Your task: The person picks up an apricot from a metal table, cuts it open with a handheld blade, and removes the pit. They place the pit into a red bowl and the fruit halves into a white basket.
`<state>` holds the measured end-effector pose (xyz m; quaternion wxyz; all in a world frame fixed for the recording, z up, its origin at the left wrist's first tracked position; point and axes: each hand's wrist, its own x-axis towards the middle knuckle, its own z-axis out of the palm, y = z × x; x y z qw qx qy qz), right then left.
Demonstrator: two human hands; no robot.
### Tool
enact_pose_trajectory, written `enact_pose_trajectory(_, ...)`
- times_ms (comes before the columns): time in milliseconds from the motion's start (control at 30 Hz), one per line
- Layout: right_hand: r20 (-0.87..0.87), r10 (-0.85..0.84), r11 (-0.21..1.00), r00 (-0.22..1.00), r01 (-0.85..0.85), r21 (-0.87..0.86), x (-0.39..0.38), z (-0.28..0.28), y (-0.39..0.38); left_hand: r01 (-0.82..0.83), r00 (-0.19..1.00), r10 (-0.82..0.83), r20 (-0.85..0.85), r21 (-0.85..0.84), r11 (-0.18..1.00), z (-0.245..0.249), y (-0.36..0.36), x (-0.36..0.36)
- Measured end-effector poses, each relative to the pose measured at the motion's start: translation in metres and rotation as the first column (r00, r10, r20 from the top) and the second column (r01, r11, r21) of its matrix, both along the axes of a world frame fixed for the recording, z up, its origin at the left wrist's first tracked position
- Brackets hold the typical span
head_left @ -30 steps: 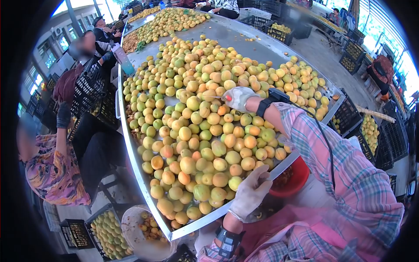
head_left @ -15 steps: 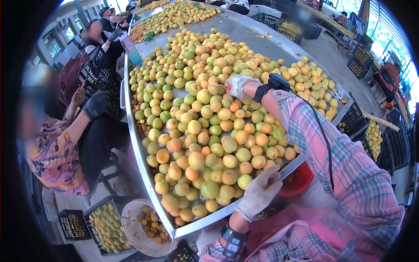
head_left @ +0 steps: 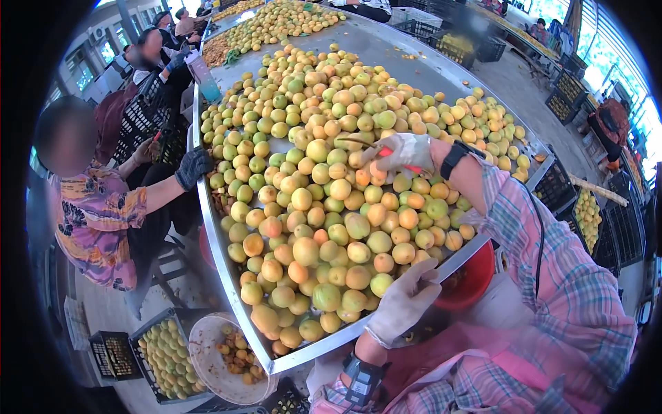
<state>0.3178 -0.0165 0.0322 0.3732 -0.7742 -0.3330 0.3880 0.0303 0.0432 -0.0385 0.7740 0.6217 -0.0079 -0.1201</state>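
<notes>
My right hand (head_left: 403, 153), in a white glove, grips a small red-handled knife (head_left: 388, 149) over the middle of the fruit pile. Its thin blade points left, just above the yellow-green apricots (head_left: 301, 199). At the near edge of the metal-rimmed table (head_left: 314, 355) is my left hand (head_left: 402, 307), also gloved. Its fingers are loosely bent with the thumb apart, and nothing shows in them. An apricot (head_left: 381, 284) lies beside its fingertips.
Below the table's right edge hangs a red basin (head_left: 469, 279). A white bucket (head_left: 200, 352) with fruit scraps and a crate of fruit (head_left: 169, 362) stand at lower left. A co-worker (head_left: 103, 207) sits at the left, a dark-gloved hand on the rim.
My right hand has shifted right and slightly down, turning so the knife's handle and blade show more. My left hand has barely moved. The co-worker's gloved hand has come to the table rim.
</notes>
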Motion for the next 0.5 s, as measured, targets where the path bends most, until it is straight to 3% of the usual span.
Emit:
enact_pose_trajectory(67, 0.056, -0.011, 0.995, 0.998, 0.006, 0.098, -0.016, 0.0, -0.01, 0.005, 1.0, -0.005, 0.008, -0.046, 0.999, 0.004, 0.0, -0.001)
enact_pose_trajectory(133, 0.017, -0.052, 0.989, 0.998, 0.049, 0.139, -0.059, 0.032, -0.017, -0.128, 0.99, 0.106, -0.094, -0.279, 0.952, 0.021, 0.001, 0.0)
enact_pose_trajectory(167, 0.032, -0.06, 0.994, 0.998, 0.057, 0.096, -0.071, 0.037, -0.024, -0.176, 0.983, 0.152, -0.105, -0.284, 0.942, 0.026, 0.002, 0.001)
enact_pose_trajectory(200, 0.152, -0.054, 0.981, 0.987, 0.024, 0.192, -0.084, 0.032, -0.03, -0.243, 0.969, 0.208, -0.132, -0.369, 0.897, 0.025, 0.002, -0.001)
enact_pose_trajectory(267, 0.182, -0.048, 0.981, 0.982, 0.012, 0.196, -0.112, 0.04, -0.041, -0.345, 0.936, 0.341, -0.087, -0.415, 0.841, 0.022, 0.003, 0.003)
enact_pose_trajectory(333, -0.038, -0.126, 0.983, 0.991, 0.13, 0.128, -0.137, 0.042, -0.052, -0.341, 0.934, 0.335, -0.12, -0.579, 0.74, 0.012, 0.004, 0.007)
enact_pose_trajectory(367, 0.175, -0.072, 0.949, 0.982, 0.013, 0.315, -0.143, 0.029, -0.051, -0.333, 0.937, 0.33, -0.113, -0.577, 0.746, 0.014, 0.003, 0.007)
enact_pose_trajectory(467, 0.06, -0.165, 0.956, 0.985, 0.144, 0.255, -0.162, 0.025, -0.069, -0.333, 0.939, 0.328, -0.102, -0.503, 0.798, 0.019, -0.002, 0.004)
enact_pose_trajectory(500, 0.132, -0.153, 0.945, 0.979, 0.106, 0.308, -0.166, 0.016, -0.075, -0.336, 0.939, 0.335, -0.082, -0.434, 0.836, 0.02, -0.003, 0.003)
